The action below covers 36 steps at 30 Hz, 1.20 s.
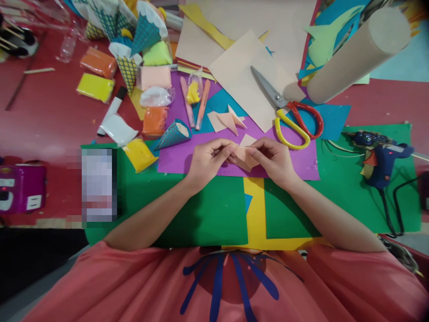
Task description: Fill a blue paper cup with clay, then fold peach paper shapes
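Observation:
Between my two hands is a small piece of peach paper (244,157), held over a purple sheet (181,156). My left hand (214,156) pinches its left edge, thumb against fingers. On the other side my right hand (273,158) grips the right edge between thumb and fingers. Just beyond lie peach paper scraps (229,120) with pointed corners. Scissors (279,100) with one red and one yellow handle rest half open past my right hand. A blue patterned cone (174,134) lies on its side to the left of my left hand.
A blue glue gun (382,161) with a cord stands at right on a green sheet (201,214). A peach paper cylinder (358,53) is at the back right. Clay packets (156,120), a marker (113,109) and patterned paper cones (145,29) crowd the left. A blurred phone (97,183) lies near.

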Each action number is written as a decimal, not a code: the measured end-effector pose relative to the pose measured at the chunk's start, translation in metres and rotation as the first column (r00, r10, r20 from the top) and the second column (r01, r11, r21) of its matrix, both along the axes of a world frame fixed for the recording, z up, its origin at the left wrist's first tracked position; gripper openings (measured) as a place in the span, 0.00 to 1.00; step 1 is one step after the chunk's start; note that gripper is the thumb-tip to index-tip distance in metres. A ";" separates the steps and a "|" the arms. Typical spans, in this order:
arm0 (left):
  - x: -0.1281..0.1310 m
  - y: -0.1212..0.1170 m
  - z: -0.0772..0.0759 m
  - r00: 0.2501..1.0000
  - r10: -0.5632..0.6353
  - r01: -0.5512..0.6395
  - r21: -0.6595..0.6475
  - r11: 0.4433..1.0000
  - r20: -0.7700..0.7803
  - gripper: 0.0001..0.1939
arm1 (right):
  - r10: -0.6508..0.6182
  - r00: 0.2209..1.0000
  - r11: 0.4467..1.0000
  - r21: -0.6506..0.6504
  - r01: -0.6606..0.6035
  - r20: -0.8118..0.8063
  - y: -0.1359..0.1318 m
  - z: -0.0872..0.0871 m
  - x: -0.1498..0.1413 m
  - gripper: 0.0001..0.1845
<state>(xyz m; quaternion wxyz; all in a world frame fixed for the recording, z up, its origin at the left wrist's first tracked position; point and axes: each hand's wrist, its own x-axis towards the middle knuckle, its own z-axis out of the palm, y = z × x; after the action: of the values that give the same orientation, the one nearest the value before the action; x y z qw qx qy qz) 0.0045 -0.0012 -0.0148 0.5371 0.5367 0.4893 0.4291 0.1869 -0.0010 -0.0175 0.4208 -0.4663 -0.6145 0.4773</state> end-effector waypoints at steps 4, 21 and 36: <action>0.001 0.001 0.003 1.000 0.002 -0.002 0.008 1.000 0.027 0.19 | 0.073 0.997 0.996 -0.047 -0.072 0.015 0.001 0.003 0.001 0.15; 0.002 -0.001 0.007 0.986 -0.163 0.165 -0.113 0.980 0.027 0.21 | 0.157 0.987 0.985 -0.080 -0.155 0.029 -0.002 0.001 0.002 0.19; 0.001 -0.002 0.008 0.981 -0.182 0.187 -0.071 0.980 0.066 0.22 | 0.127 0.992 0.989 -0.080 -0.127 -0.008 -0.004 0.004 0.001 0.19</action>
<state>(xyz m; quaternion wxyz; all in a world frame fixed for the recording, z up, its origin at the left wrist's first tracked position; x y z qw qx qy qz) 0.0059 -0.0032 -0.0064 0.6089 0.5459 0.4374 0.3741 0.1875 -0.0045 -0.0138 0.3711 -0.4422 -0.6228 0.5281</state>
